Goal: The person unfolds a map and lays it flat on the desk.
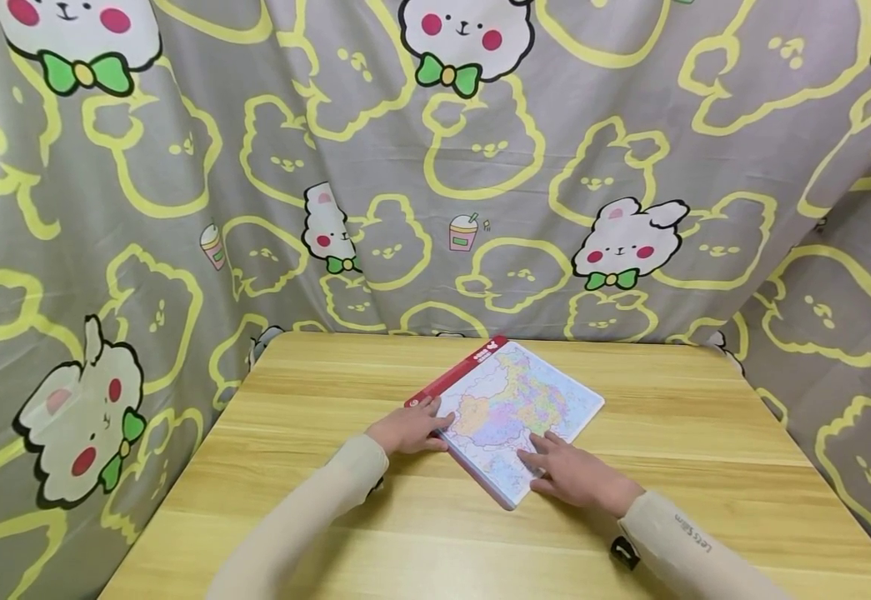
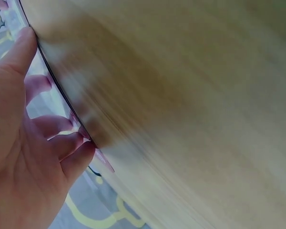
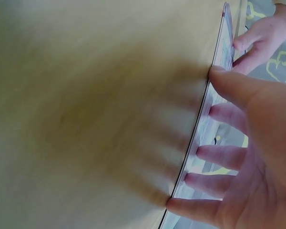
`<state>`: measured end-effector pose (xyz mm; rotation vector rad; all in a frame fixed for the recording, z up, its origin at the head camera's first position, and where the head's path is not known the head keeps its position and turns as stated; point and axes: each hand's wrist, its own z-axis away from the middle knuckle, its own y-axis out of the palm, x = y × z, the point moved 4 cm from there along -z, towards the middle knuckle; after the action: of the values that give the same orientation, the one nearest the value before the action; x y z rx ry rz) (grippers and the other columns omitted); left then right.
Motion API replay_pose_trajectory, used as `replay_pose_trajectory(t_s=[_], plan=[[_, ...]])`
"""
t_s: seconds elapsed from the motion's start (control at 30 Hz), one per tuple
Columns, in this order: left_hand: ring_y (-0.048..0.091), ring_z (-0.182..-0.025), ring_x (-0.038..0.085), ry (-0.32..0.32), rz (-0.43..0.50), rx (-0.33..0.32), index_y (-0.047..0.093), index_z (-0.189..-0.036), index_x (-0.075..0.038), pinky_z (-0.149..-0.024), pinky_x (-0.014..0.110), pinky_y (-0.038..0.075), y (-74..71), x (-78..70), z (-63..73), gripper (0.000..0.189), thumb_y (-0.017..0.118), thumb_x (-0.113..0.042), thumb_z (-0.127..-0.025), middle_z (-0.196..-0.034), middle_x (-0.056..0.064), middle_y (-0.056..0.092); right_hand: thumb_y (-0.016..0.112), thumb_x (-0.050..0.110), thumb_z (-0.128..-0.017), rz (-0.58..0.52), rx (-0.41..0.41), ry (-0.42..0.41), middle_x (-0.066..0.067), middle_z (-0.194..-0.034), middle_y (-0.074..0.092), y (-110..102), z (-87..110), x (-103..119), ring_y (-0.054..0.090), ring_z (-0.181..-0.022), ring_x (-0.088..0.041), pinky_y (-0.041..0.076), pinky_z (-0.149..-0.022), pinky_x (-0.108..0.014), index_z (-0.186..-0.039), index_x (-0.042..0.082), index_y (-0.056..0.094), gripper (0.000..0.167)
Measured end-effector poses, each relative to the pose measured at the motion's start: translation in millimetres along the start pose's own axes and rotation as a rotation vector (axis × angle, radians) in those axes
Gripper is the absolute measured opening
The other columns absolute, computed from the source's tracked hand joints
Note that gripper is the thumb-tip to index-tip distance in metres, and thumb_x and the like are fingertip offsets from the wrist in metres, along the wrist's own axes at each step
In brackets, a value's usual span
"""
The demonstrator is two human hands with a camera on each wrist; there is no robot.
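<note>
A flat rectangular map board (image 1: 513, 400) lies turned at an angle on the wooden table. It shows a coloured map on pale blue, with a red band along its far left side. My left hand (image 1: 408, 427) rests at the board's left edge, fingers spread over its surface. On the near right side, my right hand (image 1: 581, 475) touches the board with fingers spread and fairly straight. Seen from the right wrist, the thumb and fingertips (image 3: 193, 206) of that hand sit along the board's thin edge. The left wrist view shows the left fingertips (image 2: 88, 145) along the edge too.
The wooden table (image 1: 315, 375) extends around the board on all sides. A grey curtain (image 1: 495, 167) with yellow outlines and white cartoon animals hangs behind the table and along both sides. A black wrist device (image 1: 624, 552) shows below the right sleeve.
</note>
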<state>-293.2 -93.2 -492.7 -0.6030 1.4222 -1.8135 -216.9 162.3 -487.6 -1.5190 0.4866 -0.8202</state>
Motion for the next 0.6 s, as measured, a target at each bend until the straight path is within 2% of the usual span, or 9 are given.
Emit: replay_pose_trajectory(t_s=[0.37,0.6], plan=[[0.022,-0.139,0.033,0.030,-0.048,-0.005,0.034,-0.149,-0.024,-0.106,0.051,0.030,3.4,-5.8,6.4,0.058,0.043,-0.048,-0.097,-0.153,0.016,0.024,0.060,0.029,-0.094,-0.040,0.032,-0.005,-0.028,-0.142,0.038,-1,0.7,-12,0.032,-0.127,-0.053,0.033,-0.099,-0.058,-0.135,0.007,0.053,0.048],[0.022,-0.140,0.032,0.026,-0.041,-0.002,0.035,-0.148,-0.025,-0.108,0.046,0.028,3.0,-10.6,10.2,0.055,0.045,-0.044,-0.098,-0.153,0.016,0.024,0.061,0.026,-0.093,-0.050,0.000,-0.060,-0.028,-0.142,0.038,-3,2.0,-20,0.031,-0.127,-0.054,0.034,-0.097,-0.060,-0.134,0.006,0.054,0.047]])
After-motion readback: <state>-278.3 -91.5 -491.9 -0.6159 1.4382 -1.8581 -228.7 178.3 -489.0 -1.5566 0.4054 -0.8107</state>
